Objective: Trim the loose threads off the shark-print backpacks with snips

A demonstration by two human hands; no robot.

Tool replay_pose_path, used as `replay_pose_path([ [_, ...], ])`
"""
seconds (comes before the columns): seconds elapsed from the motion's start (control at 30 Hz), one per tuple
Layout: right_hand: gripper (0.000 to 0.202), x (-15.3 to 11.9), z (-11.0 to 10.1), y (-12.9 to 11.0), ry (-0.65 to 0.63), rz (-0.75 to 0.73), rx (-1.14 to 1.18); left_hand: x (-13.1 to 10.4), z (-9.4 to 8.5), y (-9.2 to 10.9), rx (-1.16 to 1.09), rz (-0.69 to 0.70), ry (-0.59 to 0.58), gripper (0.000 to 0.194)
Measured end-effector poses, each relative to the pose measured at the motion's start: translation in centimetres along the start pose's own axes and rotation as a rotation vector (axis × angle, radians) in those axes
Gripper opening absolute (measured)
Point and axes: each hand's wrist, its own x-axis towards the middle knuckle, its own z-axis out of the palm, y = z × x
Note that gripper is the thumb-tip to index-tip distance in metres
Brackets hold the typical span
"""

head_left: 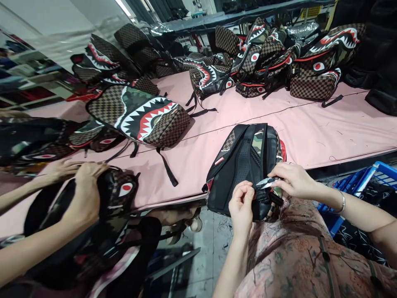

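Observation:
A black backpack [238, 165] with checkered and camouflage panels leans between the pink table and my lap, its back panel and shoulder straps facing up. My right hand [290, 180] is closed around small thread snips [266, 182], their blades pointing left over the lower part of the backpack. Just left of the blade tips, my left hand [242, 203] makes a pinch with thumb and forefinger. Whatever lies in that pinch is too small to make out. Black strap ends and a buckle [276, 198] hang beneath my right hand.
A co-worker's hands [83, 194] handle another backpack [124, 190] at the left. A shark-mouth backpack [149, 120] lies on the pink table [198, 155]. Several more backpacks [257, 62] are piled at the back. A blue crate [380, 176] stands at my right.

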Motion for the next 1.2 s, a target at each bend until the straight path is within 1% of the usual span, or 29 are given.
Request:
replay_pose_path([
  [0.1, 0.019, 0.7, 0.0, -0.5, -0.049, -0.094, -0.122, -0.1, 0.2, 0.5, 0.040, 0.035, -0.001, 0.022],
  [0.17, 0.022, 0.9, 0.1, -0.6, -0.049, -0.121, -0.157, -0.1, 0.2, 0.5, 0.034, 0.016, 0.005, 0.023],
  [0.23, 0.023, 0.8, 0.1, -0.3, -0.033, -0.112, -0.141, -0.1, 0.2, 0.4, -0.026, -0.055, 0.010, 0.025],
  [0.33, 0.021, 0.3, -0.4, 0.4, -0.011, -0.044, -0.064, -0.1, 0.2, 0.3, -0.157, -0.160, 0.021, 0.027],
  [0.4, 0.019, -0.1, -0.9, 0.7, -0.038, -0.018, -0.036, -0.1, 0.3, 0.3, -0.216, -0.181, 0.020, 0.027],
  [0.5, 0.019, -0.3, -1.4, 0.8, -0.094, -0.041, -0.057, -0.2, 0.5, 0.7, -0.236, -0.190, 0.016, 0.027],
  [0.67, 0.021, -0.2, -1.5, 0.4, -0.075, -0.087, -0.120, -0.6, 0.8, 1.4, -0.290, -0.214, 0.018, 0.025],
  [0.73, 0.020, -0.2, -1.4, 0.6, -0.047, -0.073, -0.042, -0.5, 0.7, 1.6, -0.352, -0.228, 0.019, 0.024],
  [0.77, 0.019, -0.4, -1.3, 0.7, -0.025, -0.038, 0.034, -0.4, 0.7, 1.7, -0.391, -0.242, 0.014, 0.025],
  [0.83, 0.016, -0.8, -0.6, 1.0, 0.017, 0.083, 0.234, 0.0, 0.6, 1.8, -0.462, -0.280, -0.007, 0.032],
  [0.87, 0.018, -1.2, 0.0, 1.1, 0.027, 0.154, 0.328, 0.2, 0.6, 1.7, -0.483, -0.300, -0.020, 0.036],
  [0.9, 0.024, -1.5, 0.8, 1.2, 0.025, 0.219, 0.397, 0.4, 0.5, 1.6, -0.488, -0.314, -0.031, 0.037],
  [0.97, 0.041, -2.3, 2.8, 1.0, -0.005, 0.292, 0.446, 1.0, 0.5, 1.4, -0.437, -0.326, -0.057, 0.036],
  [1.0, 0.044, -2.8, 3.9, 0.9, -0.021, 0.292, 0.434, 1.3, 0.5, 1.2, -0.377, -0.325, -0.089, 0.035],
  [1.03, 0.040, -3.1, 5.0, 0.7, -0.027, 0.269, 0.415, 1.7, 0.4, 1.1, -0.288, -0.318, -0.136, 0.034],
  [1.1, 0.022, -3.8, 6.7, 0.4, -0.014, 0.185, 0.351, 2.6, 0.1, 1.1, -0.018, -0.279, -0.246, 0.036],
  [1.17, 0.010, -4.2, 7.8, 0.1, 0.009, 0.110, 0.236, 3.5, -0.4, 1.3, 0.313, -0.220, -0.332, 0.040],
  [1.2, 0.009, -4.3, 8.1, 0.0, 0.015, 0.087, 0.158, 4.0, -0.6, 1.5, 0.472, -0.193, -0.360, 0.042],
])
